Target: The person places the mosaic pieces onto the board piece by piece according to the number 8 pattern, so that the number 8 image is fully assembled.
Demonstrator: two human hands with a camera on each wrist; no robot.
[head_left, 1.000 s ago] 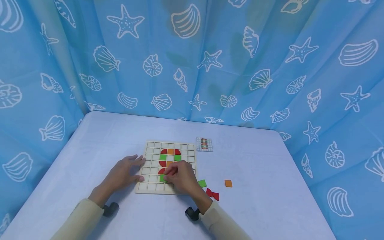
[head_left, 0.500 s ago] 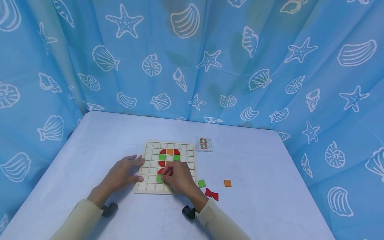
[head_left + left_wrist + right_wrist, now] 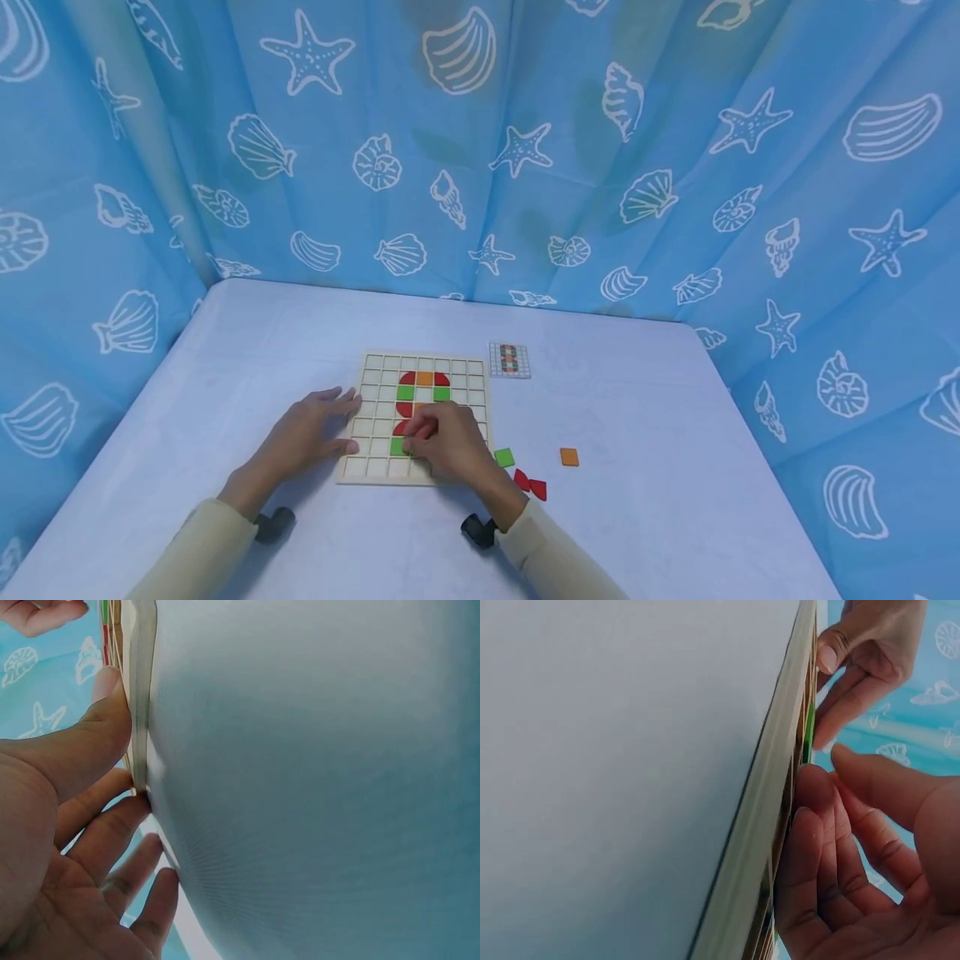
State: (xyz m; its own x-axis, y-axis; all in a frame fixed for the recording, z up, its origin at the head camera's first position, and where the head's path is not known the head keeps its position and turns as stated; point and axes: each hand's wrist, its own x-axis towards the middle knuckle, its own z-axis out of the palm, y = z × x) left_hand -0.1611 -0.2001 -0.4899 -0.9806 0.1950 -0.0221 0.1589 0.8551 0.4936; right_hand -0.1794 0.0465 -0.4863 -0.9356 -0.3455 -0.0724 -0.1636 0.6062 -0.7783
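Observation:
A pale grid board [image 3: 375, 474] lies on the table with coloured tiles in its middle cells. My left hand [image 3: 306, 433] is at the board's left edge, thumb and fingers spread along it. In the left wrist view, the fingertips [image 3: 131, 806] meet the board's corner. My right hand [image 3: 450, 442] is over the board with curled fingers, thumb and fingertips at a green square tile [image 3: 398, 447] in a lower cell. A red rounded tile [image 3: 401, 428] sits just above that tile. The right hand covers several cells. In the right wrist view, curled fingers [image 3: 802, 847] are against the board's surface.
Right of the board lie a loose green tile [image 3: 505, 457], an orange square tile [image 3: 569, 457] and two red rounded tiles [image 3: 537, 489]. A small pattern card [image 3: 510, 360] lies beyond the board's right corner. A blue shell-print curtain [image 3: 480, 208] hangs behind the table.
The green tile at the right hand's fingertips has shifted slightly left, into line with the red tile above it. My left hand stays at the board's edge.

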